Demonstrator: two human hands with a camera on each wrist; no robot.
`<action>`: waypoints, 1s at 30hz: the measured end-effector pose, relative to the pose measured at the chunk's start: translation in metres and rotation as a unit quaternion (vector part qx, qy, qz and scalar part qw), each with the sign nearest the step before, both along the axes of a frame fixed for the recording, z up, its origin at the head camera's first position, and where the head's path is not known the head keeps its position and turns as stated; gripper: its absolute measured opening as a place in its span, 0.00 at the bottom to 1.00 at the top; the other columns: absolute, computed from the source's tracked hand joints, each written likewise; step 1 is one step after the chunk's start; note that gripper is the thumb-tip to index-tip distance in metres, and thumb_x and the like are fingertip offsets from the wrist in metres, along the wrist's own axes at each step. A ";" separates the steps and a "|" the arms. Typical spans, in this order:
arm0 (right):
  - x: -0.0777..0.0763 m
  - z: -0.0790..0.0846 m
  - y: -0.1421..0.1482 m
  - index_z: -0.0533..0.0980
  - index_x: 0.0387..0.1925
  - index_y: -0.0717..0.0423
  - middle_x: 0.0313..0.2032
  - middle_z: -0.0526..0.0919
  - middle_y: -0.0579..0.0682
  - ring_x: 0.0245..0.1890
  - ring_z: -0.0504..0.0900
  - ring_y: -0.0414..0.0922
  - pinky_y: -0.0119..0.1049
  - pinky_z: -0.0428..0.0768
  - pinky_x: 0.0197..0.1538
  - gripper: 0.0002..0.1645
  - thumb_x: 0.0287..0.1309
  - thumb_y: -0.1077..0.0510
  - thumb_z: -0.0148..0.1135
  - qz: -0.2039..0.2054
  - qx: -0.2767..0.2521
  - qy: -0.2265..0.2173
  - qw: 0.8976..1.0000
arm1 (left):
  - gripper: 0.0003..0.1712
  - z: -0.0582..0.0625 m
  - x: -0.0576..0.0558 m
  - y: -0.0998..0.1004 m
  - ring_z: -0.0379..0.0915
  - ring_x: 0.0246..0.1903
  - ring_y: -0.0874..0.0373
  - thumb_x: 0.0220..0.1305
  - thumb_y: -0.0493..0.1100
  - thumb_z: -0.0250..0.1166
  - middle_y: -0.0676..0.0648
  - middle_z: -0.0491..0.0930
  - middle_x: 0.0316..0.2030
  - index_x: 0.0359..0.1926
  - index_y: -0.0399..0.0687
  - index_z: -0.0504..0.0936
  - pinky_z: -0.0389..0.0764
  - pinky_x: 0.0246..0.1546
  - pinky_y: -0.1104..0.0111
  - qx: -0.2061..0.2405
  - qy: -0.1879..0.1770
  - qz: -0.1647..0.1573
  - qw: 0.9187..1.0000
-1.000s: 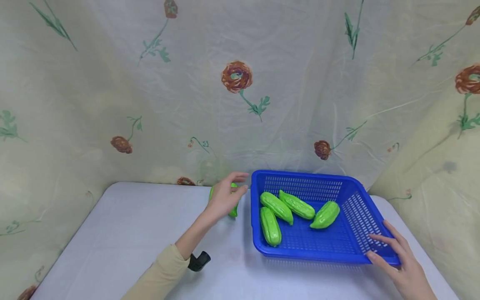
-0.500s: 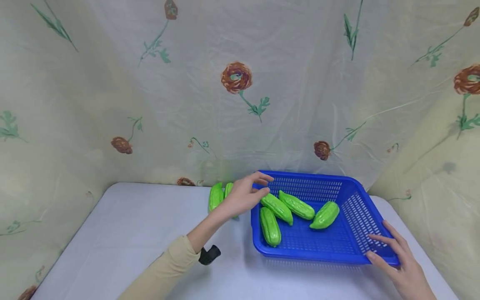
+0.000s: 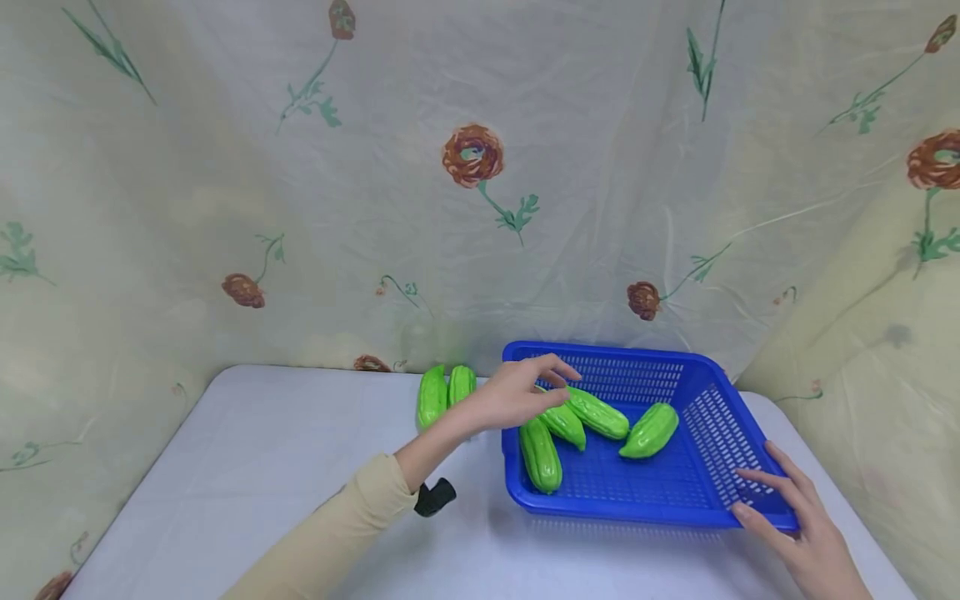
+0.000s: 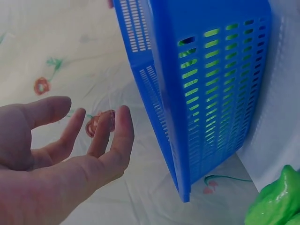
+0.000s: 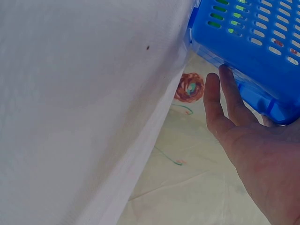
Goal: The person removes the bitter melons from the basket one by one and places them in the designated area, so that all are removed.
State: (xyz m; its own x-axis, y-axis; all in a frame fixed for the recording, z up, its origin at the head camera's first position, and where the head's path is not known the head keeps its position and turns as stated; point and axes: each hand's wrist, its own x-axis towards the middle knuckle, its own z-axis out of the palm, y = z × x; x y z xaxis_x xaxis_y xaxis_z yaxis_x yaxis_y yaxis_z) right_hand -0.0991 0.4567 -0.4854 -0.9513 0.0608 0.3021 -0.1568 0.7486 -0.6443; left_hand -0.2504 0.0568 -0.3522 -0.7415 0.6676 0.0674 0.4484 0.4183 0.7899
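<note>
My left hand (image 3: 525,393) is over the left side of the blue plastic basket (image 3: 660,521), fingers loosely bent and nothing in them. In the left wrist view, that hand (image 4: 84,154) hovers apart from the basket's wall (image 4: 220,89). Several glossy green bitter melons lie in the basket, one bitter melon (image 3: 651,431) apart from the others; my hand partly covers another bitter melon (image 3: 566,427). My right hand (image 3: 806,517) holds the basket's near right corner, its thumb at the front rim and a finger over the side. In the right wrist view, two fingers (image 5: 227,89) lie along the outer wall.
Two bitter melons (image 3: 432,397) lie side by side on the white table (image 3: 300,467), left of the basket. A floral curtain (image 3: 375,208) hangs behind the table and along both sides. A black wrist mount (image 3: 435,497) shows under the left forearm.
My left hand has moved right, from over the two bitter melons on the table to over the basket, uncovering them. The right hand and basket have stayed in place.
</note>
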 end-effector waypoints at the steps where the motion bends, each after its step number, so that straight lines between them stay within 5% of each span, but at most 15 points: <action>1: 0.000 0.000 0.000 0.75 0.71 0.53 0.86 0.42 0.27 0.80 0.38 0.17 0.25 0.32 0.79 0.26 0.76 0.56 0.65 0.000 0.000 0.001 1.000 | 0.19 0.001 -0.001 0.002 0.83 0.65 0.45 0.82 0.43 0.60 0.39 0.84 0.66 0.68 0.50 0.81 0.77 0.41 0.73 -0.007 0.002 -0.006 1.000; 7: 0.000 0.000 0.000 0.75 0.71 0.54 0.87 0.42 0.27 0.82 0.38 0.19 0.31 0.32 0.82 0.26 0.76 0.56 0.65 -0.002 -0.003 -0.001 1.000 | 0.18 0.003 -0.006 0.015 0.81 0.67 0.47 0.81 0.44 0.61 0.43 0.86 0.65 0.66 0.51 0.82 0.73 0.40 0.73 -0.039 0.011 -0.030 0.999; 11: 0.000 -0.001 0.000 0.74 0.72 0.54 0.87 0.41 0.27 0.84 0.36 0.24 0.46 0.31 0.85 0.27 0.77 0.55 0.64 -0.002 -0.008 -0.011 1.000 | 0.19 0.004 -0.009 0.021 0.83 0.64 0.46 0.81 0.44 0.61 0.42 0.86 0.65 0.67 0.51 0.82 0.74 0.39 0.75 -0.054 0.000 -0.049 0.997; 19: -0.001 0.003 -0.001 0.76 0.70 0.55 0.86 0.44 0.28 0.78 0.40 0.14 0.17 0.35 0.75 0.26 0.75 0.57 0.66 0.005 0.001 0.012 1.000 | 0.20 0.001 -0.013 0.027 0.87 0.54 0.39 0.82 0.43 0.60 0.38 0.85 0.64 0.69 0.48 0.80 0.83 0.35 0.74 -0.060 -0.088 -0.086 0.991; 26: 0.000 0.003 -0.001 0.75 0.70 0.54 0.86 0.43 0.26 0.80 0.39 0.17 0.27 0.32 0.80 0.26 0.75 0.57 0.65 0.002 -0.001 0.007 1.000 | 0.20 0.001 -0.016 0.037 0.87 0.54 0.40 0.82 0.44 0.60 0.40 0.87 0.60 0.69 0.49 0.80 0.84 0.35 0.74 -0.070 -0.101 -0.100 0.987; 30: 0.000 0.003 0.000 0.75 0.70 0.54 0.86 0.43 0.27 0.80 0.39 0.17 0.23 0.33 0.78 0.26 0.75 0.57 0.65 0.002 0.004 0.006 1.000 | 0.19 0.004 -0.018 0.046 0.88 0.51 0.49 0.83 0.45 0.61 0.42 0.86 0.63 0.69 0.50 0.80 0.86 0.37 0.73 -0.086 -0.111 -0.099 0.985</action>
